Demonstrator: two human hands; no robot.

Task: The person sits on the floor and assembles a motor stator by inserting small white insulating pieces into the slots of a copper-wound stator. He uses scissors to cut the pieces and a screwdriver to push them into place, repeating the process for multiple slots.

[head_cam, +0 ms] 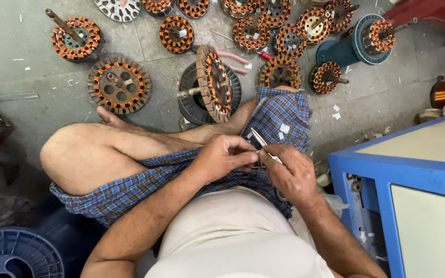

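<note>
A pair of slim steel scissors (261,144) sits at centre frame over the lap, clamped in the right hand (293,174). They look light, stiff and sharp, best held by the handles. The left hand (221,156) pinches shut on something small between the fingertips, too hidden to identify. Copper-wound round motor stators (120,85) cover the grey floor (27,46) above.

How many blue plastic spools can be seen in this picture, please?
2. One blue plastic spool lies at the bottom left corner, partly cut off. The other lies on its side at the top right. Others may be hidden out of frame.
</note>
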